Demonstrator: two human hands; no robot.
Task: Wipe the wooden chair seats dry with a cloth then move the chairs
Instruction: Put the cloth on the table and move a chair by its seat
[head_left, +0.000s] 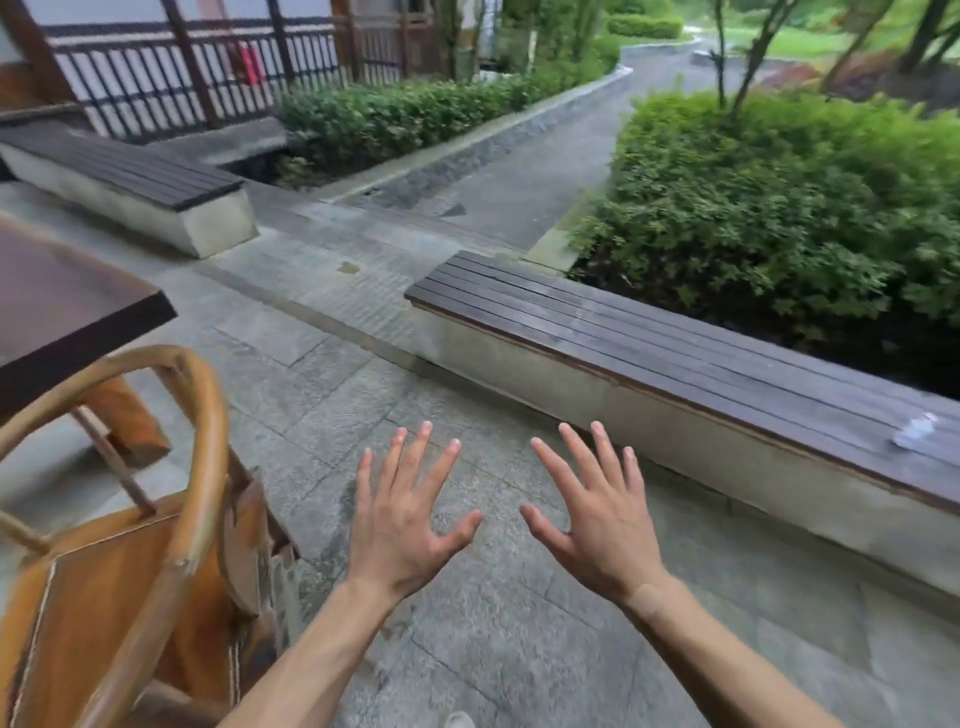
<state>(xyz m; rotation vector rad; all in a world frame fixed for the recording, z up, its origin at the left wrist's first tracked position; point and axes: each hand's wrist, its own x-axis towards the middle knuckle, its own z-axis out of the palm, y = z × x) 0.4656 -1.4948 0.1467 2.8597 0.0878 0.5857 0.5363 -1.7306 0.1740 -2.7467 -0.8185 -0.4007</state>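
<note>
A wooden chair (119, 561) with a curved round backrest stands at the lower left, its orange-brown seat partly in view. My left hand (408, 519) and my right hand (597, 519) are held out side by side over the stone paving, palms down, fingers spread, holding nothing. Both hands are to the right of the chair and apart from it. A small crumpled white thing (914, 430), perhaps a cloth, lies on the long bench at the right; it is too blurred to tell.
A dark wooden table (67, 312) stands behind the chair at the left. A long slatted bench (649, 343) on a concrete base runs along the right, a second bench (130, 171) at the back left. Shrubs, a fence and a wet path lie beyond.
</note>
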